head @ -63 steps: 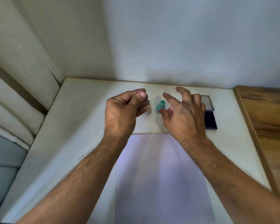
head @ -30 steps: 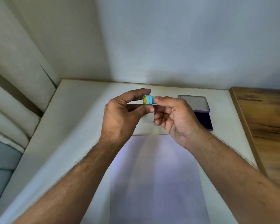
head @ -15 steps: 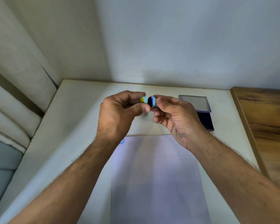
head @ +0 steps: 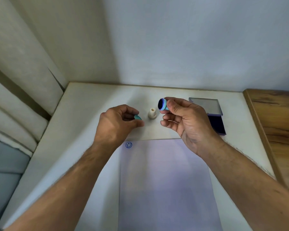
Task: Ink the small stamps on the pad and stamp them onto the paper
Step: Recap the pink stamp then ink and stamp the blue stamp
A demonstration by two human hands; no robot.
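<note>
From the head view, the right hand [head: 187,120] pinched a teal stamp [head: 163,104] aloft above the counter [head: 83,117], its dark face turned sideways, while the left hand [head: 114,124] pinched the teal cap [head: 137,117]. A cream stamp [head: 152,113] stood between them, the ink pad [head: 216,124] lay open behind the right hand, and the paper [head: 165,180] bore one smiley print [head: 128,145]. The stamp looked light, rigid and small, best held by its barrel, clear of the face.
</note>
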